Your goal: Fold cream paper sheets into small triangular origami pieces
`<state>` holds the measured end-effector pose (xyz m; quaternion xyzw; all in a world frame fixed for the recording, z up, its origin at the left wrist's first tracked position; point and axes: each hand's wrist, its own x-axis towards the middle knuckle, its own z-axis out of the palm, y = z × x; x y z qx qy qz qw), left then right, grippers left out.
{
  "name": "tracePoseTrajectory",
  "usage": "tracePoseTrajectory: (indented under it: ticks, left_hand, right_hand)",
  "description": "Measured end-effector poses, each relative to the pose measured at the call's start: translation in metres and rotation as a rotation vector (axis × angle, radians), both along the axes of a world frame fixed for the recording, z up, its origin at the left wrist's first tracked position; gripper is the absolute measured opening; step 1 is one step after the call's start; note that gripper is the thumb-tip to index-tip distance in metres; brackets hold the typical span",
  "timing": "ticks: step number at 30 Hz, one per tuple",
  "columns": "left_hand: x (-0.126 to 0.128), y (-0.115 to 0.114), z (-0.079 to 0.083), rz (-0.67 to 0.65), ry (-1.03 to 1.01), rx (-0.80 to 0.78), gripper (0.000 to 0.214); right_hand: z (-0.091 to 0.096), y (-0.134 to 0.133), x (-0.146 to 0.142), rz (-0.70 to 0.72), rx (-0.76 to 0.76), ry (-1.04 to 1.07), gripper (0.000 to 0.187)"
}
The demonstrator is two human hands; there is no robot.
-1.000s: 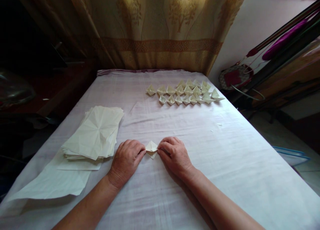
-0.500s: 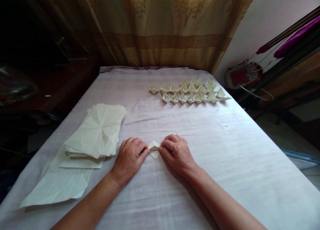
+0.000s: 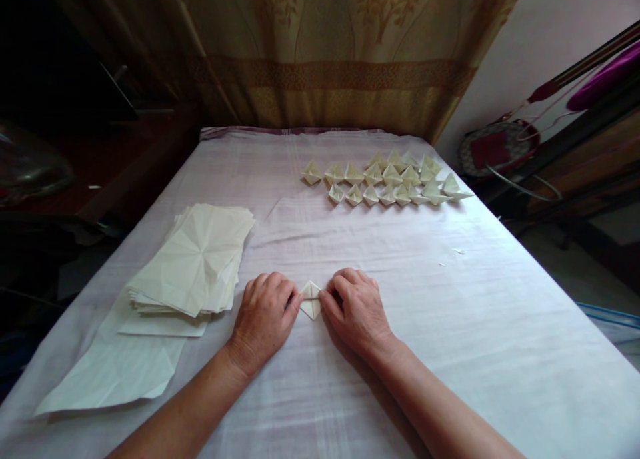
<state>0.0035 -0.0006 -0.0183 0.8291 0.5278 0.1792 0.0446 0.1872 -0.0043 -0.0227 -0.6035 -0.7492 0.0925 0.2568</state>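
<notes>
A small folded cream paper piece (image 3: 311, 300), diamond shaped, lies on the white tablecloth (image 3: 450, 326) between my hands. My left hand (image 3: 263, 318) pinches its left edge with curled fingers. From the other side my right hand (image 3: 356, 308) pinches its right edge, fingers also curled. Both hands rest on the cloth.
A stack of creased cream paper sheets (image 3: 195, 262) lies to the left, with a larger sheet (image 3: 115, 372) under it. Several finished folded pieces (image 3: 385, 179) sit in rows at the far right. A patterned curtain (image 3: 340, 52) hangs behind; dark furniture stands at both sides.
The paper piece has been pressed flatter and narrower between my fingertips. Both hands have closed in slightly on it. The view has tilted a little.
</notes>
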Motion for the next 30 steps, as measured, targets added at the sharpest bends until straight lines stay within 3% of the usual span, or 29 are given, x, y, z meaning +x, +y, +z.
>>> tracePoseTrajectory:
  ticks: [8, 30]
  left_hand:
    - [0.0034, -0.0008, -0.0006, 0.058, 0.011, 0.014, 0.011]
    - [0.0040, -0.0009, -0.0031, 0.044, 0.007, 0.058, 0.009]
  right_hand:
    - [-0.0008, -0.0001, -0.0034, -0.036, 0.018, -0.031, 0.019]
    - [-0.0030, 0.0001, -0.0081, -0.076, 0.026, -0.057, 0.018]
